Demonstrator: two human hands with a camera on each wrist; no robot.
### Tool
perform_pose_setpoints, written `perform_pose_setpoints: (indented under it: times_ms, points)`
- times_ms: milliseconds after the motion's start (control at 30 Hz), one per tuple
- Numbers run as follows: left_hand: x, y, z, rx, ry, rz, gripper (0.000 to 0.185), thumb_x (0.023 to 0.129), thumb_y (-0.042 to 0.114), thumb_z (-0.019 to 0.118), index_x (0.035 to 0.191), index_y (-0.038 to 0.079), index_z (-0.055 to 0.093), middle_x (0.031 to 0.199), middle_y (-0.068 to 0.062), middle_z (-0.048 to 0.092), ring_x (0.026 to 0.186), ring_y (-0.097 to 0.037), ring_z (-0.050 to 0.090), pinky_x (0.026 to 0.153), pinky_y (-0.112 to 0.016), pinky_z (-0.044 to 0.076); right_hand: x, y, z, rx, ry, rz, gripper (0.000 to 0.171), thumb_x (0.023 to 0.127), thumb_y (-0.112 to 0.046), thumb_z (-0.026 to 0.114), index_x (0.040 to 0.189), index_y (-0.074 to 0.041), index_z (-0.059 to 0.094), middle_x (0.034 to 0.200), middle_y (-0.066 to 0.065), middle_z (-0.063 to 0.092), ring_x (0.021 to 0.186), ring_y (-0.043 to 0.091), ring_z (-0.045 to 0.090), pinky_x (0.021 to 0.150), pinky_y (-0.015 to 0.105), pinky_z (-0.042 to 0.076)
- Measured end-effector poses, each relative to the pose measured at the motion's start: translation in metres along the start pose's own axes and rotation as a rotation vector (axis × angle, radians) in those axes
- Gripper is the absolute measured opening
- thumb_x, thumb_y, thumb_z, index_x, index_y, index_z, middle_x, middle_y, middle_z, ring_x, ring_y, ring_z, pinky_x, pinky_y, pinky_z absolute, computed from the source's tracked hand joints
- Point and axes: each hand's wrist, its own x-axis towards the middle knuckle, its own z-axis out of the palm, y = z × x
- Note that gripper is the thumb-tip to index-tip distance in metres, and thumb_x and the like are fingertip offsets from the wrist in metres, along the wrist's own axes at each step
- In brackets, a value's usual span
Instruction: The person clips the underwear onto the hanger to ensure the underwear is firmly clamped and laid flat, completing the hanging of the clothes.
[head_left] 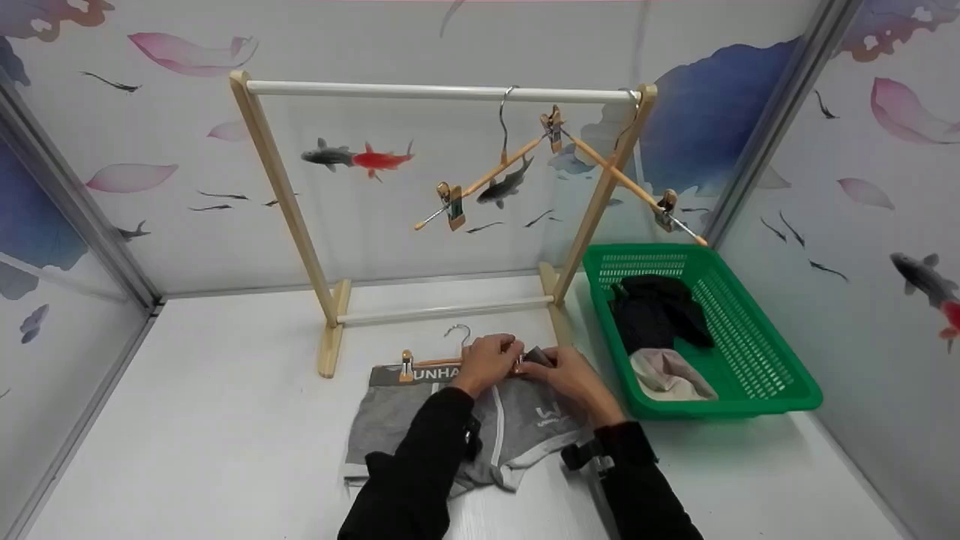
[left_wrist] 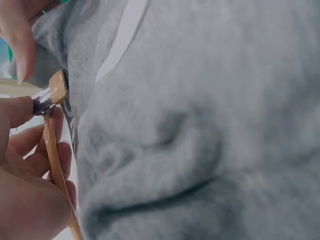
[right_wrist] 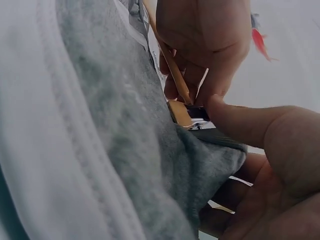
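Grey boxer briefs (head_left: 390, 409) with a dark lettered waistband and pale trim lie spread on the white table. A wooden clip hanger (head_left: 439, 363) lies along the waistband, its left clip (head_left: 406, 367) on the band. My left hand (head_left: 486, 365) pinches the hanger's right clip (left_wrist: 58, 87), with curled fingers around the hanger bar (left_wrist: 56, 160). At the waistband's right corner, my right hand (head_left: 574, 377) holds the cloth, fingers behind it and thumb (right_wrist: 245, 120) close to the clip. Whether the clip's jaws have the cloth between them is hard to see.
Behind the briefs stands a wooden rack (head_left: 289, 202) with a white top rail (head_left: 390, 91). Two more clip hangers (head_left: 487, 178) hang at the rail's right part. To the right, a green basket (head_left: 757, 300) contains dark clothing (head_left: 652, 311) and a pale cloth (head_left: 671, 375).
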Motion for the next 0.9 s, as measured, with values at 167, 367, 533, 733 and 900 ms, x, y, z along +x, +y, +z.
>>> perform_pose_setpoints:
  times_ms: [167, 367, 533, 733, 900]
  points:
    - [-0.0001, 0.0001, -0.0018, -0.019, -0.032, -0.010, 0.028, 0.106, 0.030, 0.053, 0.101, 0.014, 0.076, 0.104, -0.001, 0.073, 0.108, -0.026, 0.065, 0.100, -0.056, 0.037, 0.0020, 0.0022, 0.0002, -0.008, 0.037, -0.037, 0.044, 0.096, -0.015, 0.072, 0.062, -0.013, 0.044, 0.055, -0.008, 0.031, 0.053, 0.012, 0.034, 0.056, 0.026, 0.027]
    - [0.0000, -0.0002, -0.0034, -0.039, -0.027, -0.036, 0.033, 0.107, 0.032, 0.051, 0.120, 0.011, 0.074, 0.116, -0.004, 0.073, 0.117, -0.028, 0.062, 0.105, -0.057, 0.033, 0.0037, 0.0016, 0.0016, -0.007, 0.065, -0.015, 0.035, 0.095, -0.006, 0.069, 0.067, -0.011, 0.048, 0.060, -0.007, 0.039, 0.056, 0.011, 0.039, 0.057, 0.028, 0.031]
    - [0.0000, 0.0019, -0.0058, -0.064, 0.000, -0.050, 0.034, 0.108, 0.032, 0.050, 0.120, 0.010, 0.072, 0.114, -0.005, 0.072, 0.117, -0.029, 0.062, 0.106, -0.055, 0.030, 0.0046, 0.0010, 0.0021, 0.014, 0.037, -0.027, 0.025, 0.095, -0.004, 0.067, 0.072, -0.006, 0.058, 0.063, -0.006, 0.043, 0.057, 0.011, 0.041, 0.057, 0.027, 0.033]
    - [0.0000, 0.0038, -0.0092, -0.124, -0.001, -0.067, 0.034, 0.108, 0.033, 0.050, 0.122, 0.009, 0.070, 0.113, -0.005, 0.072, 0.116, -0.028, 0.062, 0.108, -0.055, 0.026, 0.0034, 0.0007, 0.0006, 0.027, 0.014, -0.031, 0.011, 0.094, -0.004, 0.067, 0.085, 0.002, 0.070, 0.072, -0.002, 0.059, 0.064, 0.011, 0.049, 0.060, 0.026, 0.039]
    - [0.0008, 0.0052, -0.0098, -0.146, -0.007, -0.088, 0.037, 0.108, 0.034, 0.049, 0.125, 0.008, 0.068, 0.114, -0.005, 0.071, 0.116, -0.028, 0.061, 0.109, -0.056, 0.024, 0.0015, 0.0003, -0.0014, 0.054, 0.005, -0.009, 0.018, 0.094, -0.006, 0.068, 0.106, 0.006, 0.074, 0.099, 0.012, 0.073, 0.080, 0.016, 0.060, 0.072, 0.030, 0.048]
